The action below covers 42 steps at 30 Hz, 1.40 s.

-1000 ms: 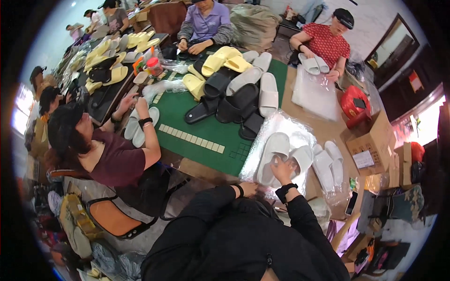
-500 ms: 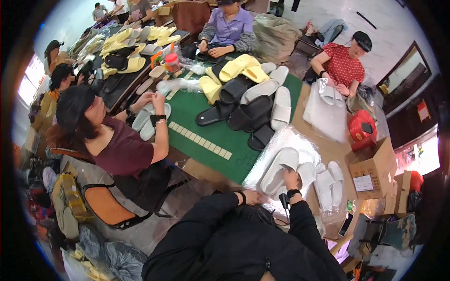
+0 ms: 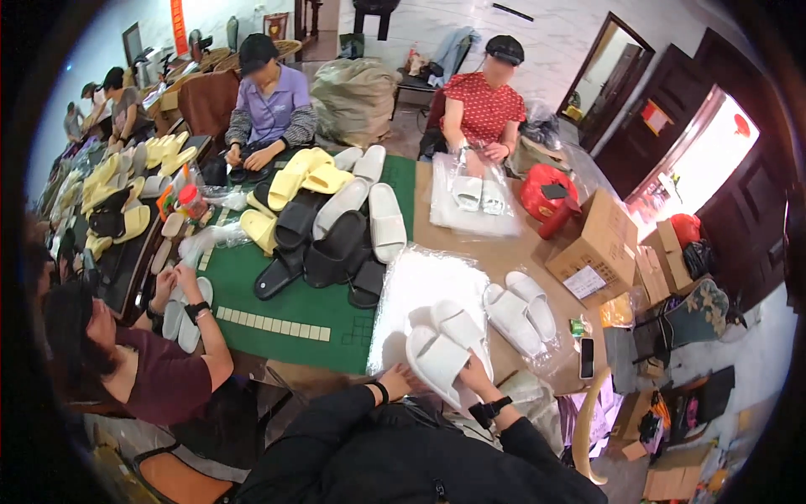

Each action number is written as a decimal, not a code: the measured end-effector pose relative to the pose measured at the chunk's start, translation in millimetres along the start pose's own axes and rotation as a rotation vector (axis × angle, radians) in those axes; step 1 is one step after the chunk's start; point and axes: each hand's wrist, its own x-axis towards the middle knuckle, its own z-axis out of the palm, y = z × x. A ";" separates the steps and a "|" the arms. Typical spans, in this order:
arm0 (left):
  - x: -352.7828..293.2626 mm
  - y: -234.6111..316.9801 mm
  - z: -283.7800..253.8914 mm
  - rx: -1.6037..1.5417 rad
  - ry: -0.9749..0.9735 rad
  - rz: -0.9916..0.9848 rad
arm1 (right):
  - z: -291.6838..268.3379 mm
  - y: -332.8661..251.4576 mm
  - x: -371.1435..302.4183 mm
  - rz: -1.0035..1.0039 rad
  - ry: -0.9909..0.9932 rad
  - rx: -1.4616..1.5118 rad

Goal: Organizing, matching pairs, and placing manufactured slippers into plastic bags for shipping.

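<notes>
A white slide slipper is tilted near the front edge of the table, its toe end away from me. My right hand is closed on its side by the foot opening. A second white slipper lies close against it, on a pile of clear plastic bags. My left hand is at the near left edge of the bags, left of the held slipper. Its fingers look stretched out, with nothing seen in them. The slipper's heel end is partly hidden by my right hand.
To the right lie bagged white slippers, a phone and a cardboard box. Black, yellow and white slippers are heaped on the green mat. Several people sit around; one in red handles bagged slippers.
The view has swung to the right. My right hand has drawn the nearer white slipper toward me and tilted it, and the second slipper now lies beyond it. My left hand stays by the bags' near edge.
</notes>
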 end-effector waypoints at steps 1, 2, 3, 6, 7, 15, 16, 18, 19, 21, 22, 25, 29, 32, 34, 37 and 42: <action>2.9 -2.0 10.1 0.007 0.000 0.018 | -8.4 2.6 -9.9 -0.019 -0.065 -0.048; 3.0 -1.2 8.5 -0.012 0.062 -0.028 | -15.8 5.7 -18.6 -0.036 -0.136 -0.099; 4.1 -0.6 6.9 -0.033 0.123 -0.076 | -22.8 8.3 -25.7 -0.033 -0.126 -0.098; 5.4 1.2 1.4 0.059 -0.053 -0.044 | -31.7 16.1 -47.5 -0.008 -0.119 -0.138; 4.7 1.6 -0.3 0.066 -0.028 -0.058 | -33.5 18.2 -52.7 -0.005 -0.115 -0.136; 17.1 -3.3 -53.8 0.081 0.117 -0.024 | -34.3 51.5 -70.6 0.106 0.073 -0.003; 16.3 -1.0 -65.7 -0.072 0.292 -0.113 | -35.7 49.7 -71.6 0.121 0.086 -0.050; 21.6 -1.1 -75.7 -0.220 0.480 -0.234 | -33.8 53.6 -68.2 0.082 0.121 -0.040; 24.0 -4.0 -75.2 -0.219 0.478 -0.230 | -33.0 55.4 -66.8 0.041 0.153 -0.033; 25.7 -12.3 -68.6 0.006 0.413 -0.290 | -23.6 41.4 -64.9 -0.001 0.133 -0.032; 27.8 -14.6 -65.3 0.005 0.400 -0.346 | -18.9 33.1 -65.4 -0.042 0.117 -0.035; 28.6 -26.3 -56.1 -0.115 0.485 -0.425 | -10.2 20.1 -68.5 -0.055 0.015 -0.079; 31.9 -34.3 -57.3 -0.058 0.613 -0.455 | -12.3 35.3 -65.5 -0.131 0.000 -0.057; 35.3 -46.0 -56.0 -0.259 0.650 -0.448 | -13.8 39.7 -63.5 -0.098 -0.006 -0.112; 37.4 -57.3 -45.1 -0.449 0.644 -0.446 | -10.6 35.6 -63.1 -0.106 -0.009 -0.078; 38.2 -65.5 -36.6 -0.504 0.766 -0.492 | -9.8 34.2 -63.5 -0.128 0.002 -0.043; 23.8 -67.4 -63.4 -0.388 0.530 -0.343 | -9.7 27.0 -69.9 -0.101 0.072 0.019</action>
